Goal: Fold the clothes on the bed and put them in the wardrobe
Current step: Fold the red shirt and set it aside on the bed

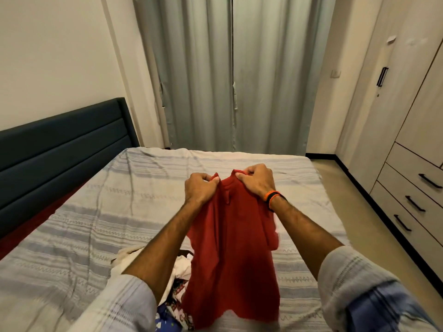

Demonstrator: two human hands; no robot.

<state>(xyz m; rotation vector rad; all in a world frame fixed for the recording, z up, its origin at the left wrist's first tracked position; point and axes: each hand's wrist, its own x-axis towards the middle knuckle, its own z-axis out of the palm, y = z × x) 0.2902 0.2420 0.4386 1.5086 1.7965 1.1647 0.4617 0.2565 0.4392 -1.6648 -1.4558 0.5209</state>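
A red shirt hangs in the air above the bed, held up by its top edge. My left hand pinches the left side of that edge and my right hand pinches the right side, close together. The shirt's lower part drapes down toward me. Beneath it, near the bed's front edge, lies a small heap of other clothes: white, patterned and blue pieces, partly hidden by my left arm and the shirt. The wardrobe stands along the right wall, its doors and drawers closed.
The bed has a grey striped sheet and a dark padded headboard on the left. Grey curtains hang behind the bed's far side. A strip of floor runs between bed and wardrobe.
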